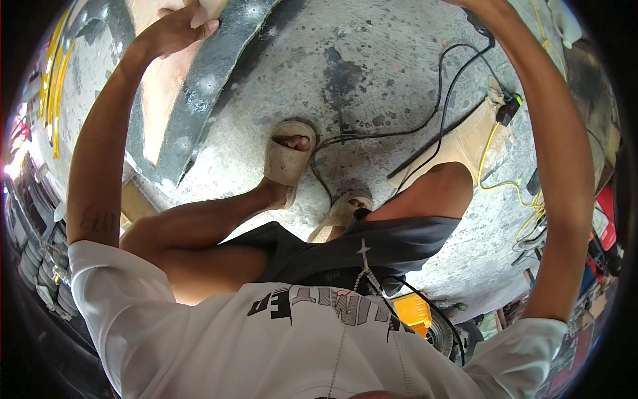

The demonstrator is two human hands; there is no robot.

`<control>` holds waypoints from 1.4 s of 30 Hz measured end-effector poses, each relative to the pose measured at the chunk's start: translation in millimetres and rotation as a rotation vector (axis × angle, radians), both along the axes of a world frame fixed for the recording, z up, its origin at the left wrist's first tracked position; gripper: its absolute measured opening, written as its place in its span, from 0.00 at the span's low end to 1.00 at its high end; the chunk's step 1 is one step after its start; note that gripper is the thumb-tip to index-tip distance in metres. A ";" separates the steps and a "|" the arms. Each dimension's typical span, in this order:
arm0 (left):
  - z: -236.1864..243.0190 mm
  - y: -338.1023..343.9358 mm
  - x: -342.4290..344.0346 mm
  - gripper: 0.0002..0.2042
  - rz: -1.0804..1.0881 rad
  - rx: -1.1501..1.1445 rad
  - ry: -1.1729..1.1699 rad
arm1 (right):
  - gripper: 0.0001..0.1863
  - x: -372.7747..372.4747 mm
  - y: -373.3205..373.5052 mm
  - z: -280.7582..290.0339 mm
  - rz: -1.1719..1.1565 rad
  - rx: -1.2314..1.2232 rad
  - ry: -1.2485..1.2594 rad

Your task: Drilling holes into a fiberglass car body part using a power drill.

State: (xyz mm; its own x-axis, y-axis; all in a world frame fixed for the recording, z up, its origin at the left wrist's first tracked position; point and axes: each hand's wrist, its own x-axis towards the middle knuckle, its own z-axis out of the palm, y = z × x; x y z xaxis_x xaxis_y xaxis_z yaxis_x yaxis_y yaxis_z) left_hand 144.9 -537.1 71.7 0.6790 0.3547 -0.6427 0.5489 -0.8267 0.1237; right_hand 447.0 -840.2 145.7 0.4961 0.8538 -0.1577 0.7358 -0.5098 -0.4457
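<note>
Concrete floor (pixel 399 73), stained and crossed by black cables (pixel 442 86); large dark curved panel (pixel 212 73) at upper left, with the left hand (pixel 174 30) closed on its pale top edge; right hand at the top rim, mostly out of view, grip indeterminable.

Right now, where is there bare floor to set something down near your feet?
Bare speckled concrete floor lies ahead of the beige sandals, between the dark curved panel and the black cables. It is crowded on the right, around the flat cardboard sheet and yellow cord.
</note>
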 end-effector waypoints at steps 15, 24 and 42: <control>-17.5 11.7 -9.9 0.45 -0.150 0.081 -0.091 | 0.20 2.1 12.0 4.7 0.044 -0.062 -0.111; -8.8 4.4 -4.5 0.45 -0.095 0.018 -0.035 | 0.19 0.4 14.1 6.4 0.021 -0.100 -0.101; -23.5 10.2 -13.8 0.42 -0.139 0.085 -0.119 | 0.20 -3.6 13.1 10.3 0.086 -0.048 -0.076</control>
